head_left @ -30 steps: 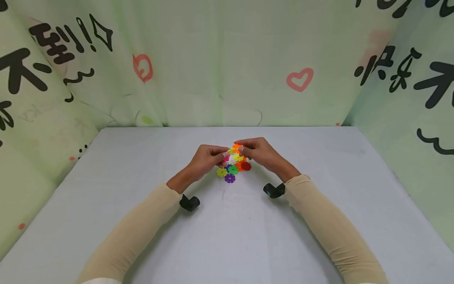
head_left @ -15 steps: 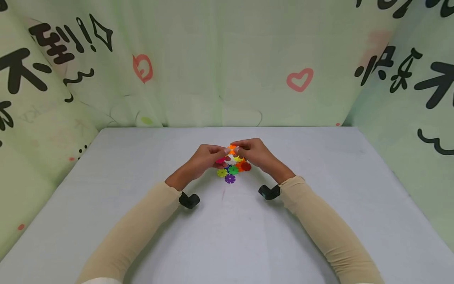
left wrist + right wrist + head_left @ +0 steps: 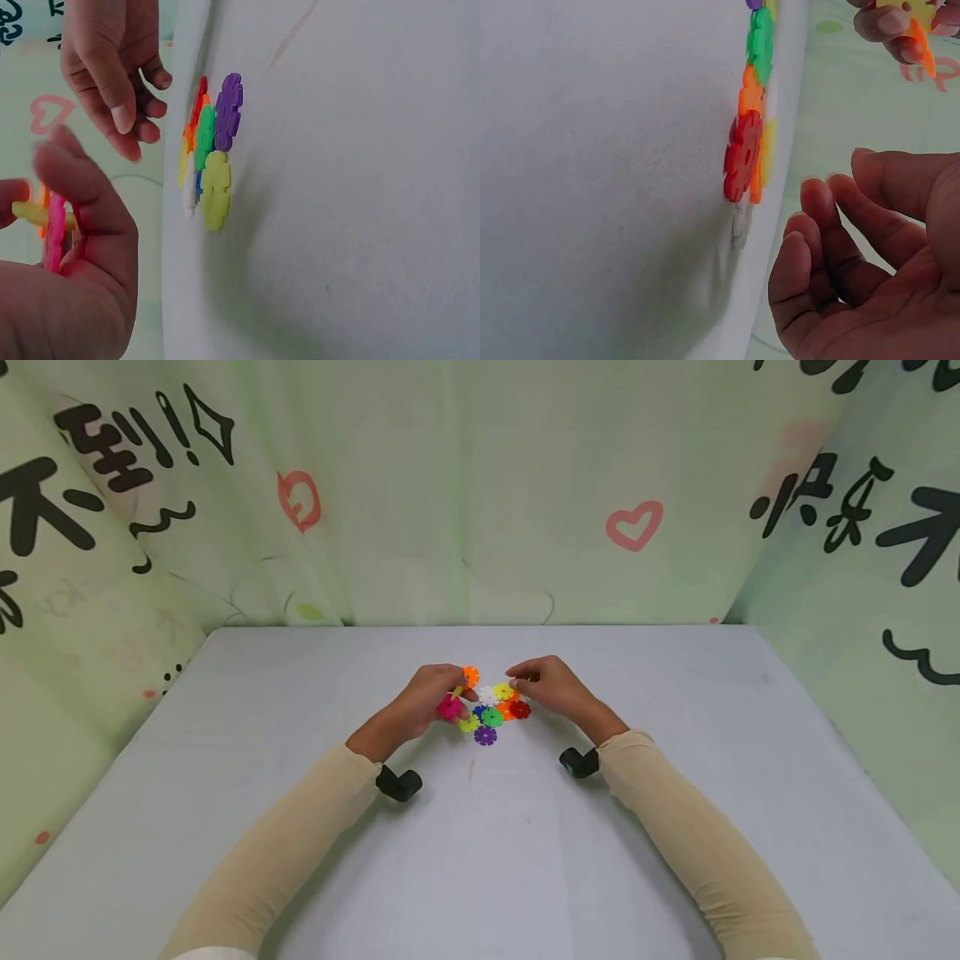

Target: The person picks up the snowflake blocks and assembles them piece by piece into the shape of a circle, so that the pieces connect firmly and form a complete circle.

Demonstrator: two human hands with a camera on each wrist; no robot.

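Note:
My left hand (image 3: 422,700) holds a small cluster of joined plastic snowflake discs between thumb and fingers, above the table. In it are a pink disc (image 3: 449,707), an orange disc (image 3: 471,676) and a yellow disc (image 3: 30,213) set crosswise. My right hand (image 3: 553,685) hovers to the right with nothing in its fingers, which are loosely bent in the right wrist view. Between and below the hands lies a group of discs: purple (image 3: 486,736), green (image 3: 492,717), yellow-green (image 3: 468,724), red (image 3: 520,710), yellow (image 3: 503,692) and white (image 3: 486,696). Some overlap, partly hiding blue and orange ones.
A white-covered table (image 3: 495,860) spreads around the discs. Pale green curtains (image 3: 465,493) with black writing and red hearts enclose its back and sides. A black wrist device (image 3: 399,783) sits at the left cuff, another black device (image 3: 580,763) at the right.
Both hands were together at the orange disc. The right hand has released it and drawn back to the right, while the left has shifted left with the joined discs.

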